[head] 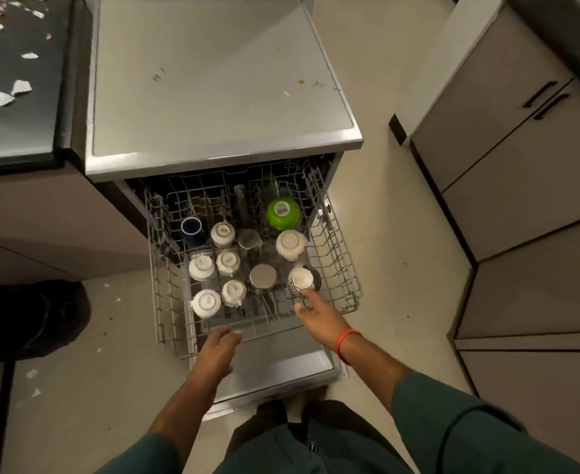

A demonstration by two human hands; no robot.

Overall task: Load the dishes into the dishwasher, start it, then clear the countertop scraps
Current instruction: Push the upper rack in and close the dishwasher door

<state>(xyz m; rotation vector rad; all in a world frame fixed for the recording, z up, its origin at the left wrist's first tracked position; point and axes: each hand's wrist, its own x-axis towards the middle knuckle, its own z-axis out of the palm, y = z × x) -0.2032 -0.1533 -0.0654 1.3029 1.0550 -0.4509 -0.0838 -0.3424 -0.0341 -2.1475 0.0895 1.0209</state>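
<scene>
We note our right hand (311, 307) touching the small patterned white cup (300, 280) at the front-right of the pulled-out grey wire rack (345, 268); grip unclear. Left hand (218, 347), fingers relaxed, rests at the rack's front edge, farther from the cup.

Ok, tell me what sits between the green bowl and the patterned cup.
Head view: one upturned white bowl sits between the green bowl and the patterned cup.

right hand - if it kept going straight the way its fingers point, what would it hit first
Most likely the patterned cup at the rack's front right corner; the right hand already seems to reach it, though depth is hard to judge.
</scene>
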